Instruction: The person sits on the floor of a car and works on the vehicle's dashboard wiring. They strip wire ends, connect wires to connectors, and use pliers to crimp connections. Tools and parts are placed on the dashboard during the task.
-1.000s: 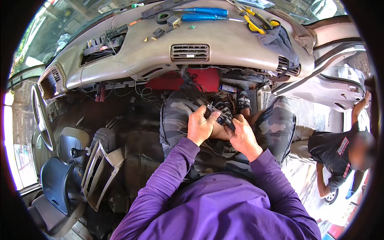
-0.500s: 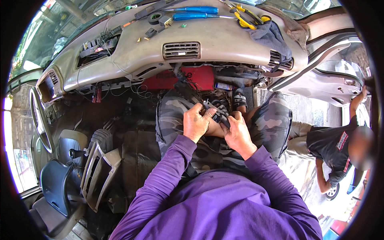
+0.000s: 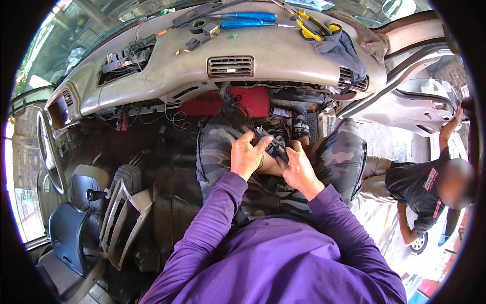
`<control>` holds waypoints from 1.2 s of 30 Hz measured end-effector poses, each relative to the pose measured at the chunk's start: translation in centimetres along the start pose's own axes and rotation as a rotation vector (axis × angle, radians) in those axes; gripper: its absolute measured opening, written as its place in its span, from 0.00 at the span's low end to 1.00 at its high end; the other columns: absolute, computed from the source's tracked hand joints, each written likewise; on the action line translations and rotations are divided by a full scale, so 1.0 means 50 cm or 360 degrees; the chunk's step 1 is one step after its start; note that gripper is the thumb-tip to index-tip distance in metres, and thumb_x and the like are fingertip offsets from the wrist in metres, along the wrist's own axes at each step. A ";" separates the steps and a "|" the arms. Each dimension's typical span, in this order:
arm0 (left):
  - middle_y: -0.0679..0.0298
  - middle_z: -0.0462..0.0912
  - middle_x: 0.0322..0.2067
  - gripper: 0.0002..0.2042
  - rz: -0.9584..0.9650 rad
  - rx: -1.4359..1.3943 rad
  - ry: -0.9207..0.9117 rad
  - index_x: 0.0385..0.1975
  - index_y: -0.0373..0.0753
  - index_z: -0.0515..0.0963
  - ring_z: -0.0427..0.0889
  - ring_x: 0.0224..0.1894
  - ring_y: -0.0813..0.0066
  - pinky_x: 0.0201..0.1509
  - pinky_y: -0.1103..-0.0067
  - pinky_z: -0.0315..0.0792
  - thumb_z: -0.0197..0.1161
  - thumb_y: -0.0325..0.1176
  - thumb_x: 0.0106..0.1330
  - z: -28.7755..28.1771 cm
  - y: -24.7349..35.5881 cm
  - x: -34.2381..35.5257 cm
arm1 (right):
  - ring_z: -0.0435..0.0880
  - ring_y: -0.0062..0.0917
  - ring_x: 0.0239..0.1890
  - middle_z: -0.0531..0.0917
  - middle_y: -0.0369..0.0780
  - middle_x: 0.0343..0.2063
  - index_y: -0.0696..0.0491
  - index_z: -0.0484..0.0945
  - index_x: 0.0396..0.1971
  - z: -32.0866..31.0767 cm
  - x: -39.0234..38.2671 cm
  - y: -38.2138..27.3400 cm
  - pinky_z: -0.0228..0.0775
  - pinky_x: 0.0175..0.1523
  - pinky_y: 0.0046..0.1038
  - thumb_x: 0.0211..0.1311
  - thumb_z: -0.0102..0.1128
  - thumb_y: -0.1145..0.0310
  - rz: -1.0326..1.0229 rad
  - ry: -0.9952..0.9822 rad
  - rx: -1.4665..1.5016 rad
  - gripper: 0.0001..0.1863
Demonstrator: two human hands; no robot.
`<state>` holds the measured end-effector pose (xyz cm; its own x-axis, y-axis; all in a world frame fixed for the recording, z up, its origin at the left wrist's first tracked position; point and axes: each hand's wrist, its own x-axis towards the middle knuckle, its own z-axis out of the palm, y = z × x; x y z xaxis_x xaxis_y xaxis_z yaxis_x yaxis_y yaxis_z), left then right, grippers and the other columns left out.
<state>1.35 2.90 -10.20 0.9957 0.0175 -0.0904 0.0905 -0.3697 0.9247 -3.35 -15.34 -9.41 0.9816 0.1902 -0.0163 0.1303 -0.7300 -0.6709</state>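
Note:
Between my knees, both hands are closed on a wiring harness with dark grey and black plug connectors [image 3: 275,144]. My left hand [image 3: 247,156] pinches its left end between thumb and fingers. On the other side, my right hand [image 3: 300,169] grips a black part of it, with the thumb on top and the fingertips partly hidden. Dark wires [image 3: 234,114] run from the connectors up toward the underside of the dashboard. The exact shape of each plug is too small to make out.
Across the front stretches a beige dashboard [image 3: 177,66] carrying blue screwdrivers [image 3: 248,23], yellow-handled pliers [image 3: 310,33], a tape roll [image 3: 197,25] and a grey cloth [image 3: 344,53]. Below it lies a red case [image 3: 253,101]. A removed trim frame [image 3: 126,218] leans at left. Another person [image 3: 415,182] stands by the open door.
The connectors are tilted slightly differently between my hands, and my right hand has dropped a little. The person by the door has leaned slightly. Both hands keep their grip.

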 end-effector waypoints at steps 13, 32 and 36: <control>0.60 0.76 0.17 0.22 0.0181 -0.0070 -0.0002 0.28 0.32 0.76 0.68 0.20 0.74 0.26 0.73 0.68 0.75 0.47 0.65 -0.001 -0.014 -0.001 | 0.76 0.52 0.47 0.77 0.52 0.43 0.61 0.77 0.38 -0.003 -0.002 -0.007 0.70 0.53 0.46 0.59 0.68 0.73 -0.0053 0.0098 -0.0170 0.11; 0.51 0.79 0.19 0.26 0.0044 0.0199 0.0109 0.24 0.31 0.77 0.77 0.22 0.55 0.28 0.67 0.72 0.76 0.52 0.60 0.029 -0.030 0.017 | 0.78 0.54 0.49 0.78 0.53 0.45 0.60 0.78 0.44 0.045 0.000 0.005 0.73 0.52 0.48 0.62 0.67 0.70 0.0296 0.0182 -0.0119 0.14; 0.57 0.77 0.15 0.27 0.0153 0.0311 0.0159 0.23 0.31 0.76 0.72 0.17 0.72 0.25 0.72 0.70 0.76 0.53 0.61 0.034 -0.033 0.022 | 0.78 0.55 0.50 0.78 0.54 0.45 0.60 0.78 0.45 0.048 0.000 0.008 0.73 0.52 0.48 0.63 0.67 0.69 0.0379 0.0167 -0.0014 0.15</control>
<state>2.28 1.96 -12.45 0.9973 0.0618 0.0409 -0.0005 -0.5465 0.8375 -3.62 -14.07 -11.44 0.9938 -0.0565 -0.0961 -0.1057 -0.7518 -0.6509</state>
